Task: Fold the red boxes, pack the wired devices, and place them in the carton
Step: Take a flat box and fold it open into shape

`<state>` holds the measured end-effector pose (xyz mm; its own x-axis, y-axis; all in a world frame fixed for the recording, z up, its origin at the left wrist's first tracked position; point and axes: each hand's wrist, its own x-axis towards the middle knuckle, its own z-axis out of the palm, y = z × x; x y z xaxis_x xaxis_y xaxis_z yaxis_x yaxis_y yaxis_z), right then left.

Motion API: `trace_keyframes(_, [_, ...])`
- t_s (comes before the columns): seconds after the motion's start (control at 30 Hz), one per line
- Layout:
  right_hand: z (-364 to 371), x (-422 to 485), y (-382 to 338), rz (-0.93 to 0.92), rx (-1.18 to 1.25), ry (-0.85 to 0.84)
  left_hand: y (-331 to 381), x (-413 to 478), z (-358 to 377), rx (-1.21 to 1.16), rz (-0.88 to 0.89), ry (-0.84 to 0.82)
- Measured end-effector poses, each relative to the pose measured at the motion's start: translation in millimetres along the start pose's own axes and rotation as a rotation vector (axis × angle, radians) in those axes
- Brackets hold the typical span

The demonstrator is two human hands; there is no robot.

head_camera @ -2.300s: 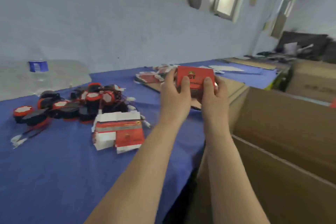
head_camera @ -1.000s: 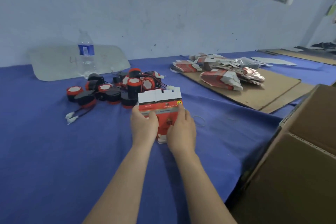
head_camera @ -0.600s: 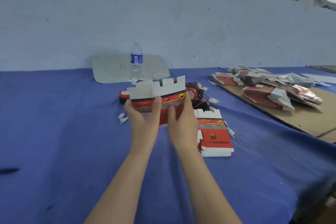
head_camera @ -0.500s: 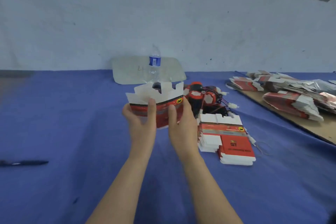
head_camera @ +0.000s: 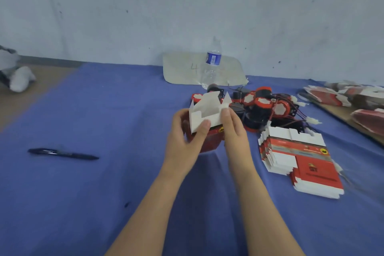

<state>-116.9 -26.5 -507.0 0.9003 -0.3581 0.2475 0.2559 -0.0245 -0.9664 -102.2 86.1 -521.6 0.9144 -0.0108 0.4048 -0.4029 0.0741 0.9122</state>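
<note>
though seemingly empty, open-topped red box [head_camera: 205, 110] in left grip [head_camera: 185, 137] and right grip [head_camera: 235, 133]

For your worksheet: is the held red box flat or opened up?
Opened up: the red box shows a hollow between raised white flaps.

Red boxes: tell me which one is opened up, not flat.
The red box held between the left hand and right hand, white flaps standing up; the others lie flat in a stack.
</note>
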Motion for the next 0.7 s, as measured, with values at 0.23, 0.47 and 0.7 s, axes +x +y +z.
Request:
trace_keyframes(0.23, [-5.9, -2.3, 1.2, 0.073, 0.028, 0.002, 4.2, -4.1, 6.5, -0.021, -0.063, 0.092])
trace_keyframes(0.47, [4.7, -11.4, -3.2, -0.269, -0.184, 0.140, 4.0, -4.7, 14.7, 0.003, -0.043, 0.132])
trace_keyframes(0.7, [12.6, -11.2, 1.6, -0.206, -0.183, -0.068, 0.1, 1.4, 6.0, -0.007, -0.130, 0.180])
